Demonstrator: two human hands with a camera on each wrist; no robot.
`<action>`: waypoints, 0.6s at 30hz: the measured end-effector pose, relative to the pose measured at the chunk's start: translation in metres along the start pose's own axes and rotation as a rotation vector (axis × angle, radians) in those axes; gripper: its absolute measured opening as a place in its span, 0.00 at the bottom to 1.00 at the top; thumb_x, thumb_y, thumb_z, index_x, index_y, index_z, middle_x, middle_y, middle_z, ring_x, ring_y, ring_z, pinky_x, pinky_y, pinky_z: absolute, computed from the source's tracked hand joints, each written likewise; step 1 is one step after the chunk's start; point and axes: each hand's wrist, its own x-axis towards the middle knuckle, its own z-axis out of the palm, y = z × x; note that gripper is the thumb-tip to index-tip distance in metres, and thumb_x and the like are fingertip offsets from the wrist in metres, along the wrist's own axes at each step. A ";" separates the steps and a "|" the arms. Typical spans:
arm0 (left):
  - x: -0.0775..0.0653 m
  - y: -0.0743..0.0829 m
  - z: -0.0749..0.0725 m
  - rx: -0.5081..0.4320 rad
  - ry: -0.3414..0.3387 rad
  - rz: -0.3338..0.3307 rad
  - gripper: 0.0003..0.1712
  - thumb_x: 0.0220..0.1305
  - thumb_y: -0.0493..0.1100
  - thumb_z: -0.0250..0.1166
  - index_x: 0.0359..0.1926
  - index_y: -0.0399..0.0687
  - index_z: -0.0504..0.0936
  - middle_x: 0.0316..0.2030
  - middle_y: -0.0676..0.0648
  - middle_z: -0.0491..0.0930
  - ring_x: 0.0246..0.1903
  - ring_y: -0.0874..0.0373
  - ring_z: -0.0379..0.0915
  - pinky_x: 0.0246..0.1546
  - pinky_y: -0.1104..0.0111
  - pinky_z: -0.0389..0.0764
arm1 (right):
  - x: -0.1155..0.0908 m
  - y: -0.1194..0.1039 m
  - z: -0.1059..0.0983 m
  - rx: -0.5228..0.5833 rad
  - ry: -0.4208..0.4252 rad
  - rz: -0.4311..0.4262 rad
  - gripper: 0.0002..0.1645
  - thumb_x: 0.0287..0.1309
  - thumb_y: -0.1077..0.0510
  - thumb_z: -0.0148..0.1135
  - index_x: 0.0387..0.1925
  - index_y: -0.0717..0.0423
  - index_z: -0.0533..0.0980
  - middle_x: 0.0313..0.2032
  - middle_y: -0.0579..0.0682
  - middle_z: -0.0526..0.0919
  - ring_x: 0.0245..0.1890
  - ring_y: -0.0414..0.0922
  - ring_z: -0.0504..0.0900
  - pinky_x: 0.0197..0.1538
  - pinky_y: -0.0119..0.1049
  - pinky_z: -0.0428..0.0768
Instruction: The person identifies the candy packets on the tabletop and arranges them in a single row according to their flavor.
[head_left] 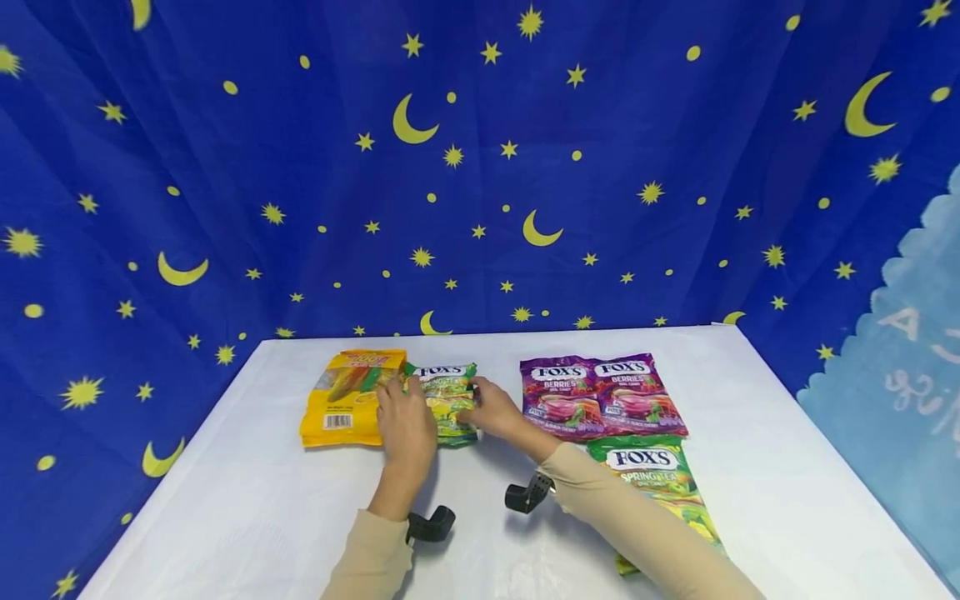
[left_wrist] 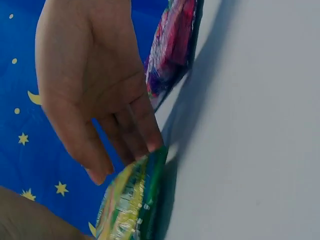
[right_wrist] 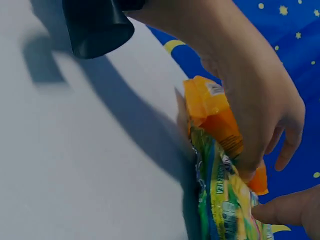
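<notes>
My left hand (head_left: 407,421) lies over the seam between a yellow candy bag (head_left: 341,404) and a green Fox's Spring Tea candy bag (head_left: 444,396). Its thumb touches the green bag's left side in the right wrist view. At the green bag's right side is my right hand (head_left: 501,412), its fingers fairly straight along the edge; its thumb (right_wrist: 285,209) meets the front of the packet. The left wrist view looks at the right hand's palm (left_wrist: 95,75) above the green bag (left_wrist: 132,200). Both bags lie flat, side by side, on the white table.
Two purple Fox's Berries bags (head_left: 558,408) lie side by side to the right. Below them is another green Spring Tea bag (head_left: 652,471), partly covered by my right sleeve (head_left: 637,517). A blue star-and-moon cloth (head_left: 480,192) hangs behind the white table (head_left: 247,500).
</notes>
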 end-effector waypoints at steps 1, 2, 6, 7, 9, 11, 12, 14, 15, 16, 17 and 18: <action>-0.001 0.001 -0.002 -0.023 -0.029 -0.008 0.27 0.50 0.31 0.72 0.53 0.28 0.76 0.52 0.25 0.71 0.46 0.34 0.68 0.40 0.49 0.77 | -0.002 0.000 -0.002 0.012 -0.005 -0.007 0.42 0.48 0.61 0.71 0.63 0.71 0.65 0.50 0.65 0.77 0.47 0.56 0.78 0.51 0.48 0.78; -0.001 0.003 -0.005 -0.052 -0.064 -0.019 0.30 0.50 0.33 0.73 0.55 0.28 0.75 0.52 0.26 0.71 0.47 0.34 0.68 0.41 0.48 0.77 | -0.004 0.001 -0.005 0.030 -0.011 -0.011 0.42 0.48 0.61 0.71 0.63 0.71 0.64 0.51 0.66 0.76 0.46 0.56 0.78 0.50 0.47 0.79; -0.005 0.013 -0.018 -0.177 -0.198 -0.063 0.38 0.53 0.40 0.74 0.62 0.31 0.69 0.53 0.28 0.71 0.50 0.35 0.68 0.45 0.46 0.76 | -0.016 0.004 -0.018 0.083 -0.020 -0.023 0.42 0.50 0.61 0.70 0.64 0.69 0.64 0.55 0.68 0.73 0.48 0.58 0.78 0.47 0.46 0.80; -0.006 0.016 -0.021 -0.209 -0.219 -0.070 0.39 0.54 0.41 0.74 0.63 0.32 0.68 0.54 0.29 0.71 0.52 0.35 0.67 0.45 0.46 0.76 | -0.020 0.005 -0.023 0.088 -0.018 -0.025 0.41 0.50 0.61 0.70 0.64 0.68 0.64 0.56 0.68 0.73 0.48 0.58 0.78 0.47 0.47 0.80; -0.007 0.022 -0.027 -0.264 -0.257 -0.072 0.38 0.56 0.42 0.72 0.64 0.34 0.67 0.56 0.30 0.71 0.55 0.36 0.67 0.47 0.45 0.76 | -0.028 0.006 -0.032 0.103 -0.007 -0.020 0.39 0.52 0.60 0.69 0.64 0.67 0.65 0.57 0.67 0.73 0.50 0.58 0.77 0.48 0.48 0.80; -0.010 0.028 -0.031 -0.316 -0.294 -0.064 0.38 0.57 0.42 0.72 0.65 0.35 0.67 0.56 0.30 0.71 0.56 0.36 0.67 0.49 0.44 0.75 | -0.036 0.009 -0.041 0.106 0.010 -0.021 0.37 0.53 0.61 0.69 0.63 0.66 0.66 0.57 0.66 0.73 0.51 0.57 0.77 0.49 0.49 0.79; -0.012 0.032 -0.032 -0.343 -0.314 -0.058 0.37 0.57 0.42 0.71 0.65 0.36 0.67 0.56 0.31 0.71 0.56 0.36 0.67 0.50 0.44 0.75 | -0.040 0.010 -0.047 0.102 0.016 -0.021 0.37 0.53 0.61 0.69 0.63 0.65 0.66 0.57 0.65 0.73 0.51 0.57 0.78 0.50 0.50 0.79; -0.018 0.039 -0.032 -0.389 -0.361 -0.039 0.37 0.57 0.43 0.71 0.65 0.35 0.67 0.57 0.31 0.71 0.57 0.36 0.67 0.52 0.44 0.73 | -0.049 0.015 -0.058 0.104 0.022 -0.020 0.37 0.54 0.61 0.69 0.64 0.65 0.66 0.58 0.65 0.73 0.51 0.57 0.77 0.51 0.51 0.78; -0.020 0.042 -0.032 -0.418 -0.389 -0.030 0.37 0.58 0.42 0.71 0.65 0.36 0.67 0.56 0.31 0.71 0.57 0.36 0.67 0.53 0.44 0.73 | -0.054 0.018 -0.064 0.102 0.020 -0.024 0.37 0.55 0.61 0.68 0.64 0.66 0.65 0.58 0.65 0.72 0.52 0.58 0.77 0.51 0.51 0.78; -0.023 0.046 -0.031 -0.450 -0.418 -0.022 0.37 0.58 0.42 0.70 0.65 0.35 0.66 0.56 0.31 0.71 0.57 0.36 0.67 0.54 0.45 0.72 | -0.059 0.022 -0.071 0.101 0.018 -0.027 0.37 0.56 0.61 0.68 0.64 0.66 0.64 0.59 0.65 0.71 0.53 0.59 0.76 0.52 0.52 0.78; -0.027 0.049 -0.030 -0.481 -0.449 -0.011 0.37 0.58 0.42 0.70 0.65 0.35 0.66 0.55 0.32 0.72 0.56 0.37 0.68 0.54 0.45 0.72 | -0.064 0.025 -0.077 0.102 0.015 -0.032 0.37 0.56 0.61 0.67 0.65 0.66 0.64 0.59 0.66 0.71 0.54 0.60 0.76 0.52 0.53 0.77; -0.030 0.053 -0.028 -0.512 -0.484 0.000 0.37 0.58 0.43 0.70 0.65 0.35 0.66 0.54 0.32 0.72 0.55 0.38 0.68 0.54 0.45 0.72 | -0.069 0.029 -0.083 0.090 0.017 -0.035 0.37 0.57 0.61 0.67 0.65 0.67 0.63 0.60 0.66 0.70 0.54 0.61 0.75 0.52 0.54 0.77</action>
